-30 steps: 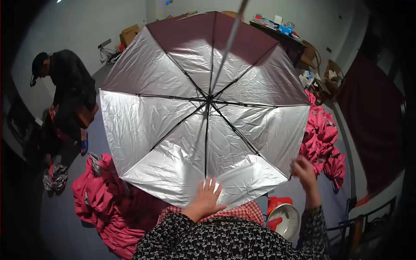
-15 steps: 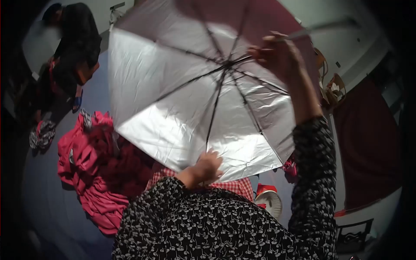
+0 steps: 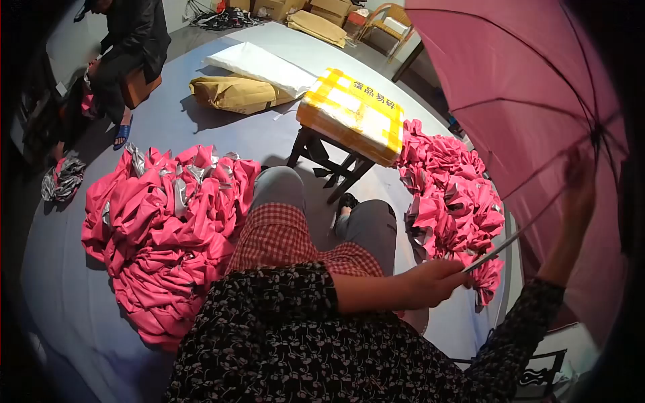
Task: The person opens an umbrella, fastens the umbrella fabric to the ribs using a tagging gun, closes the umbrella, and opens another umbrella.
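Observation:
An opened pink umbrella fills the right side of the view, its dark ribs and hub showing. My left hand is closed round the lower end of its thin metal shaft, in front of my body. Further up the shaft, close below the hub, my right hand is closed on the umbrella; it is somewhat blurred and its fingertips are hard to make out. The shaft slants up to the right between both hands. A large heap of pink and silver umbrella cloth lies left of my legs.
A second pink heap lies right of my knees. Ahead stands a small dark stool bearing a yellow-taped box. Behind are brown and white packages. A seated person is at upper left; cartons line the back.
The open umbrella has swung from in front of me to the right, uncovering the stool and heaps. My left hand has moved from its lower edge to the shaft; my right hand is now near the hub.

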